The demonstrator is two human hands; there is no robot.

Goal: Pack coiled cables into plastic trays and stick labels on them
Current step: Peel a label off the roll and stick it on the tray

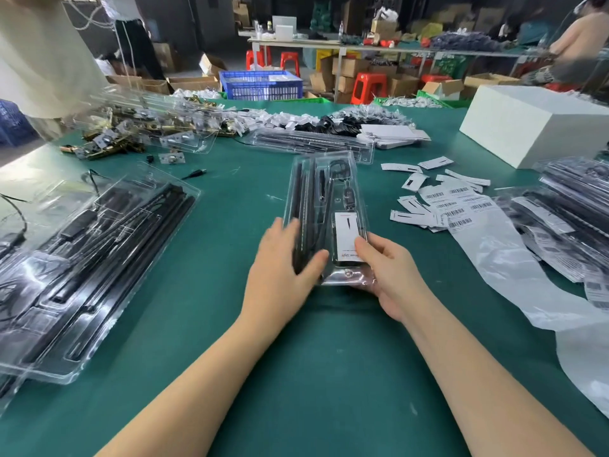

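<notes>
Green matting covers the work table (230, 324), and behind it a dim storeroom holds cardboard boxes, red stools (369, 87) and a blue crate (260, 84).

At the middle of the table lies a clear plastic tray (324, 206), lengthwise away from the person, with black rods and a coiled cable (339, 169) in its compartments. A white label (347, 235) sits on its near right part. The left hand (283, 268) rests over the tray's near left side with fingers fairly straight and the thumb laid across the top — pressing rather than clasping. The right hand (389, 275) grips the tray's near right corner, thumb on the label's lower edge and fingers curled beneath the plastic.

To the left a stack of filled trays (82, 258) lies at an angle; another filled tray (313, 145) lies beyond the central one. On the right — near the tray but not touching it — are loose white tags and barcode stickers (451, 206) on a backing sheet (some curled), then more packed trays (566, 206) and a white box (534, 123). Brass-coloured hardware (108, 140) is heaped at far left, where another person's pale garment (39, 54) shows.
</notes>
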